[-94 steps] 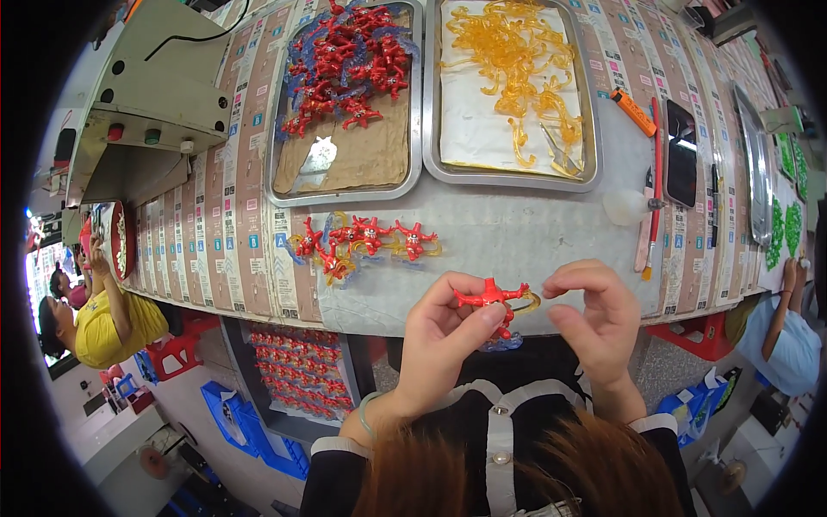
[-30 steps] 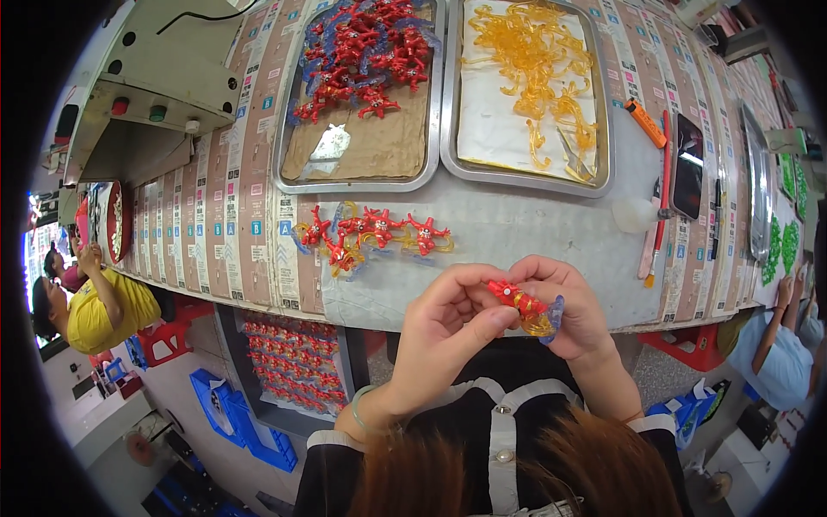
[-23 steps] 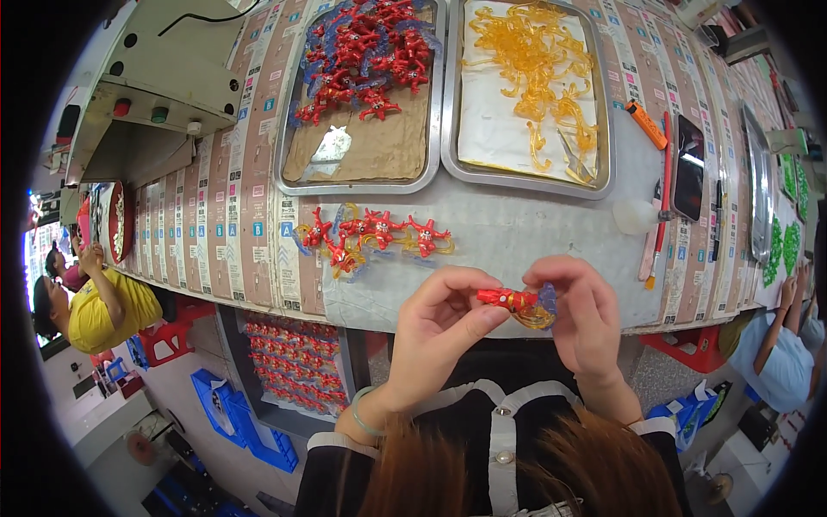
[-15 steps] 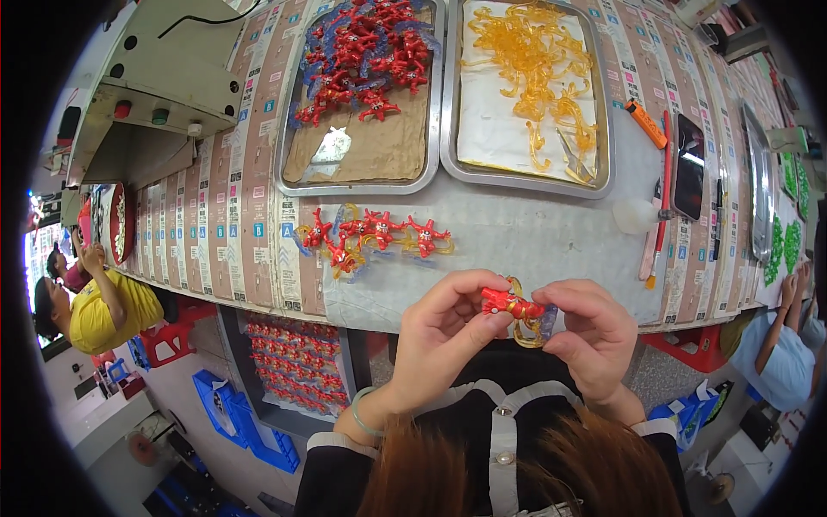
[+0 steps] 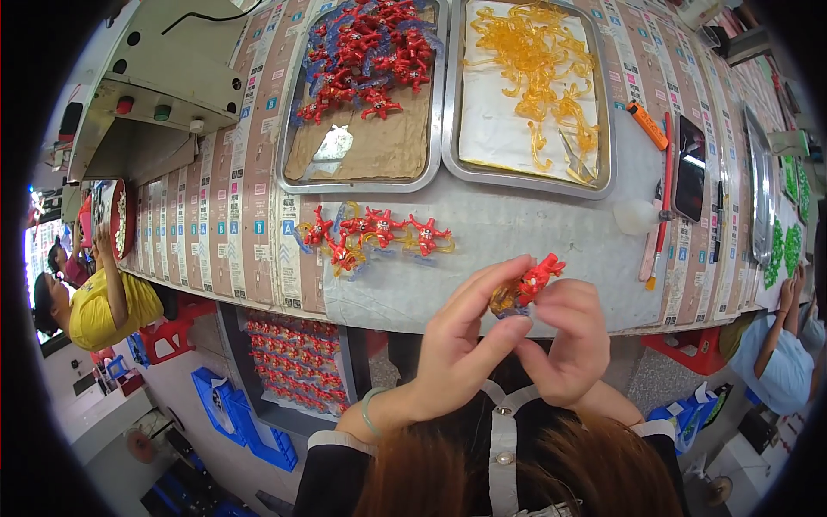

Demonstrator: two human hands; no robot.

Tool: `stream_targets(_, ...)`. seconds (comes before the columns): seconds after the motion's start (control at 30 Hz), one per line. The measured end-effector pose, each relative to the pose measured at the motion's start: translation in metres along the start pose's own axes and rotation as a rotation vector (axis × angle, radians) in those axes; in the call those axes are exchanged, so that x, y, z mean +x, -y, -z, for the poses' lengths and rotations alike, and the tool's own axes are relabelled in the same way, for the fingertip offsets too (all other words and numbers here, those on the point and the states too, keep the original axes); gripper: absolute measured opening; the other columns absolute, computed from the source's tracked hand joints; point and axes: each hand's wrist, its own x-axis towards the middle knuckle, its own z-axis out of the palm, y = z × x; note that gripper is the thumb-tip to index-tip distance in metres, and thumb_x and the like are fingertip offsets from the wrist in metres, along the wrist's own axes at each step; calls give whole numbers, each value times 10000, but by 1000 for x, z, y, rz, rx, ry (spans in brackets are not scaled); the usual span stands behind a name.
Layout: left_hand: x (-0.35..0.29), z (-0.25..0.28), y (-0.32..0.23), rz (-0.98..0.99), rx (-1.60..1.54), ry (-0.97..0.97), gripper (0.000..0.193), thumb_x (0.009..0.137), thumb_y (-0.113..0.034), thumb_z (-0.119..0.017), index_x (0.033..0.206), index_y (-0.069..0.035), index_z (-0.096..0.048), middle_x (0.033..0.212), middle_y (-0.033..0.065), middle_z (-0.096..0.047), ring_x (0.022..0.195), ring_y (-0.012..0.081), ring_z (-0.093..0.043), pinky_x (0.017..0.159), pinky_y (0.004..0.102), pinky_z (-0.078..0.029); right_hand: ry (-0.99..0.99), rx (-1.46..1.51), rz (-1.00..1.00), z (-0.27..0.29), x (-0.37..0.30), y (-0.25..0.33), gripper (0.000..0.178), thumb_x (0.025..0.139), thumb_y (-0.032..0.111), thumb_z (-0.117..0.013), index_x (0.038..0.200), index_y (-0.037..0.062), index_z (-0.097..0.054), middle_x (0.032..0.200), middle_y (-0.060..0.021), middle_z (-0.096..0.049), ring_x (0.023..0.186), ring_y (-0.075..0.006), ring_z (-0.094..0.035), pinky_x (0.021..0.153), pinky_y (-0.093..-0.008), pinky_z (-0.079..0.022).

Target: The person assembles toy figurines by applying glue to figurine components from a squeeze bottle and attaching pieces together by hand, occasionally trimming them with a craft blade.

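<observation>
A small red toy figurine (image 5: pixel 541 277) with clear yellow and blue parts is held up in front of me, above the table's near edge. My left hand (image 5: pixel 465 340) pinches its yellow and blue end between thumb and fingers. The fingers of my right hand (image 5: pixel 568 336) are bent and closed around the red end from the other side. Part of the figurine is hidden behind my fingers. On the grey mat beyond my left hand lies a small group of similar red figurines (image 5: pixel 379 228) with yellow and blue parts.
At the back stand a metal tray (image 5: pixel 289 177) of red and blue figurines and another tray (image 5: pixel 517 183) of yellow parts with tweezers. To the right lie an orange cutter (image 5: pixel 647 125), a brush (image 5: pixel 658 250) and a phone (image 5: pixel 689 168). A machine (image 5: pixel 164 77) stands left. Co-workers sit at both sides.
The figurine has turned in my hands, so its red end now points up and right, with the yellow and blue end toward my left hand. My right hand has shifted inward.
</observation>
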Motion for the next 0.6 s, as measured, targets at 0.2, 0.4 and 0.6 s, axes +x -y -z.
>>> stream_targets(0.2,0,9,0,-181,213,20,416,721,-21,-563,1114,19,-435,1056,124,-495,936,153,-489,838,257,-359,203,5,-74,22,18,-1,261,625,-37,-638,874,2,-571,863,-126,-542,764,-244,-530,658,-300,-435)
stream_targets(0.4,5,6,1,-291,283,3,439,723,9,-520,1139,10,-381,1087,103,-456,864,125,-480,788,232,-370,85,9,9,20,4,-2,256,637,-38,-645,876,-6,-556,840,-127,-542,716,-218,-546,603,-274,-448)
stream_targets(0.6,7,-1,0,-81,-6,51,448,752,24,-458,1182,5,-336,1130,107,-441,909,110,-472,794,234,-372,54,-16,61,16,2,-2,276,637,-52,-646,886,-9,-536,830,-126,-530,705,-221,-549,594,-281,-456)
